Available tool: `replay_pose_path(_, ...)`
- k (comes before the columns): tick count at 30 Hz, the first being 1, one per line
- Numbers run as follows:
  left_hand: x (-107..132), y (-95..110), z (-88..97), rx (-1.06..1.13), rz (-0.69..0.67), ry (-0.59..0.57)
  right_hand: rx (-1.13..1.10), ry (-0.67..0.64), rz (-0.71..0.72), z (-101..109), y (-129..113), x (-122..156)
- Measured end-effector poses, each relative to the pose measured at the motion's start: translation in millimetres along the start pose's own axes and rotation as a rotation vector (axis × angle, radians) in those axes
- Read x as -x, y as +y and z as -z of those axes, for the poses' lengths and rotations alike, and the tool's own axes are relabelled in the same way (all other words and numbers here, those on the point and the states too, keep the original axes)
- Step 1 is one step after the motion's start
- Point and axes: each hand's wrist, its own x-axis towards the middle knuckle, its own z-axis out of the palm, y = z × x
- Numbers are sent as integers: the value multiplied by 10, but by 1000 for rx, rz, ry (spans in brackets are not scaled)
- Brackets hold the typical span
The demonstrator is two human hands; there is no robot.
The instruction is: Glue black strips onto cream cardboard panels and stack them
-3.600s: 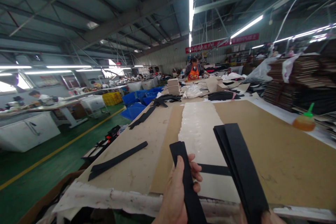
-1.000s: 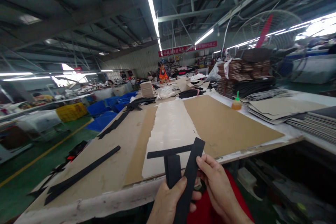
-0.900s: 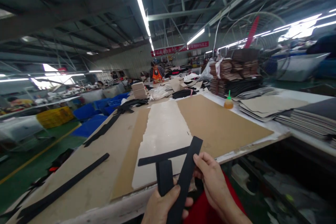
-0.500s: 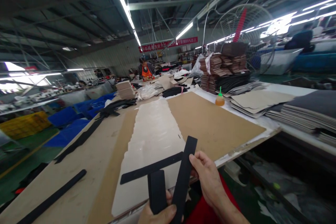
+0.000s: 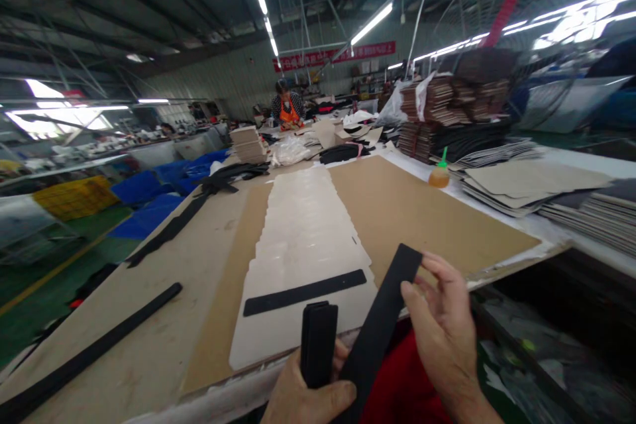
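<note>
Head view is showing one black strip (image 5: pixel 380 318) tilting up to the right, by the near right corner of the pale sheets (image 5: pixel 295 232); its lower end is passing behind the thumb of the left hand (image 5: pixel 301 394) and out of sight. The right hand (image 5: pixel 444 315) is pinching this strip near its top, fingers bent, their tips partly hiding behind it. The left hand is curling snugly around one black bundle (image 5: pixel 318 344), its thumb lying over the lower part of the single strip; the bundle's layers are sitting too tightly to count. One crosswise strip (image 5: pixel 305 292) is lying flat on the near end of the sheets, which are overlapping too closely to count. Left of the sheets, a long black piece (image 5: pixel 99 351) is resting on the table (image 5: pixel 203 252), the frame cutting it off; whether it is one strip or several is staying unclear. Right of the sheets, one brown board (image 5: pixel 427 212) is lying, and farther right one bottle (image 5: pixel 439 177) is standing. Beyond the sheets, one stack of cards (image 5: pixel 248 146) and one person in an orange apron (image 5: pixel 288 106) are showing small.
</note>
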Motion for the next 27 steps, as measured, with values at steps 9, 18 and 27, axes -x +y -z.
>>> replay_pose_path(9, 165, 320, -48, -116, -34, -34, 566, -139, 852, 452, -781, -39)
replay_pose_path(18, 286, 495, -36, -55, -130, -167, 716, -1011, 764, 234, -750, -81)
replay_pose_path(27, 288, 603, 10, 80, -4, -148, 437, -1115, 657, 244, -639, -95)
